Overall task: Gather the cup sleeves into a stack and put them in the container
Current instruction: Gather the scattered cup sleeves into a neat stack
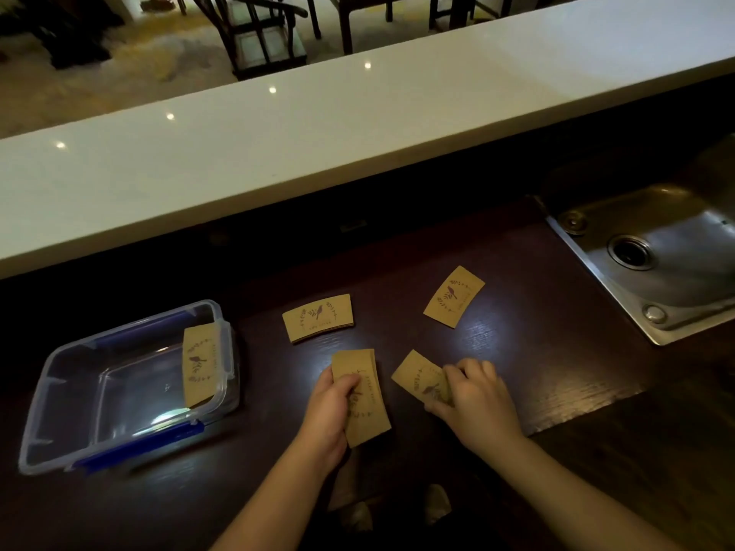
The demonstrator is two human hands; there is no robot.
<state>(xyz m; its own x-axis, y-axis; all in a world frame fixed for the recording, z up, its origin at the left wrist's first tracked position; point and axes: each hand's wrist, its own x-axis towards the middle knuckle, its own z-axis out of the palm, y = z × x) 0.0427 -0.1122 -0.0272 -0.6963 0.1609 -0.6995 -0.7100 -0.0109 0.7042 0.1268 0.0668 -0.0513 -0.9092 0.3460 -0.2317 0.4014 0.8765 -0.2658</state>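
Flat brown cup sleeves with a printed bird lie on the dark counter. My left hand (332, 411) grips a small stack of sleeves (364, 407). Just to the right, my right hand (473, 399) presses its fingers on a single sleeve (415, 375) that lies on the counter. A small pile of sleeves (318, 318) rests farther back in the middle, and one sleeve (454, 296) lies at the back right. At the left stands the clear plastic container (79, 427) with blue clips, and one sleeve (199, 363) leans against its right wall.
A steel sink (672, 248) is set into the counter at the right. A raised white bar top (278, 153) runs along the back. Dark chairs stand on the floor beyond it.
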